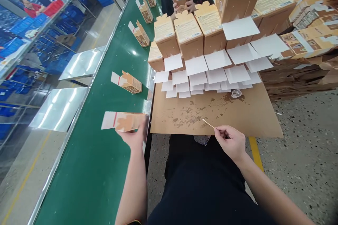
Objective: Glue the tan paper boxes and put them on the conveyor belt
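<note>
Left hand (133, 137) has a box (132, 121) right in its grip, just left of the cardboard sheet (253, 116); right hand (232, 143) is kinda pinching a swab (208, 123) over the sheet's near edge.

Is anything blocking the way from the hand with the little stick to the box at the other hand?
Nothing visible stands between the right hand, holding the stick, and the box at the left hand. Only flat cardboard and a metal edge lie between; the stacked boxes are farther off.
</note>
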The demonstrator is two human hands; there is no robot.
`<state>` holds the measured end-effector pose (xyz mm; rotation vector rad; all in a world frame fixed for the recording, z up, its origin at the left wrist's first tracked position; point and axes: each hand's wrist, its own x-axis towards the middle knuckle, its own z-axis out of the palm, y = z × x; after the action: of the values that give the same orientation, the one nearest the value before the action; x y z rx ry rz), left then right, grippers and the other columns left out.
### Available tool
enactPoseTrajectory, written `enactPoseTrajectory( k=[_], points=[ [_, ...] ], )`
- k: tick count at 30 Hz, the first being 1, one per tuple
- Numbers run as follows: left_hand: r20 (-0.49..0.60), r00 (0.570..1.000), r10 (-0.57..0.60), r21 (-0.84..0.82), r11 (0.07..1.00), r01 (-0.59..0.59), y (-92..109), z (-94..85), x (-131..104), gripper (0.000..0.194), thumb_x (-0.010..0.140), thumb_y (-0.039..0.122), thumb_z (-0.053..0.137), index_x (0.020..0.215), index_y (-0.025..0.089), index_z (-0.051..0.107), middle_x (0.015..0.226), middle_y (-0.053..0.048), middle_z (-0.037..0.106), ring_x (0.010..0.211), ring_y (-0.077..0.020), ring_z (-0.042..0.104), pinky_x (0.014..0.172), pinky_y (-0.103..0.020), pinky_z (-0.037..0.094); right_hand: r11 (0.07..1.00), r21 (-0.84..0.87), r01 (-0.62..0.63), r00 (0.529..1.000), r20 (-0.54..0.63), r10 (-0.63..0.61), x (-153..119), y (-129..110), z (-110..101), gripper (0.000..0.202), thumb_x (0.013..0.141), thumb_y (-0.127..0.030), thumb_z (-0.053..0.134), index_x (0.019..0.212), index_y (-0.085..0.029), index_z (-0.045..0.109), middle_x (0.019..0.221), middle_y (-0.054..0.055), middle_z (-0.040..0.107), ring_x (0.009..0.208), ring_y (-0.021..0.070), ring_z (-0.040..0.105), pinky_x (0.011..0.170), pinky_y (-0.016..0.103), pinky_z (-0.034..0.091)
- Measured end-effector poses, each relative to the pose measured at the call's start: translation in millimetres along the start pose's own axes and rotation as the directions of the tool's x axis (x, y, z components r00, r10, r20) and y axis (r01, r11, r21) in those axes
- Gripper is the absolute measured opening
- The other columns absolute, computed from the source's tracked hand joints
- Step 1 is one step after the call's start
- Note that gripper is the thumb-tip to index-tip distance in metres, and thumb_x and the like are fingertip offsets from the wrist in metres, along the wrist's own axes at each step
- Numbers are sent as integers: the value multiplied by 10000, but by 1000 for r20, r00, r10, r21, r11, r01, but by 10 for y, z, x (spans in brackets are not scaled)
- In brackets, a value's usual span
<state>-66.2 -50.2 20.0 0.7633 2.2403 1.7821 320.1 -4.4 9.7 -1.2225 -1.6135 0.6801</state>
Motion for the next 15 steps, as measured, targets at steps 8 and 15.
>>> enactPoseTrajectory(
  k=[8, 15],
  points=[
    [-201, 980, 12, 187, 982, 26, -203, -442, 217, 948, 618, 318, 1041, 1347, 265, 436, 1511, -174, 589, 1550, -362, 581, 1356, -630, 418, 999, 35, 4, 1000, 18, -5, 124, 31, -13, 255, 1048, -364, 747, 826, -247, 791, 655, 11, 741, 511, 156, 665, 516, 273, 602],
    [-97, 895, 435, -156, 881, -446, 684, 270, 468, 483, 924, 506, 788, 1299, 269, 594, 1336, -92, 649, 1345, -295, 691, 1255, -568, 527, 1000, -26, 11, 997, -72, -13, 160, 88, -164, 209, 1031, -342, 767, 844, -256, 805, 650, 1, 728, 497, 151, 650, 514, 267, 591]
  ],
)
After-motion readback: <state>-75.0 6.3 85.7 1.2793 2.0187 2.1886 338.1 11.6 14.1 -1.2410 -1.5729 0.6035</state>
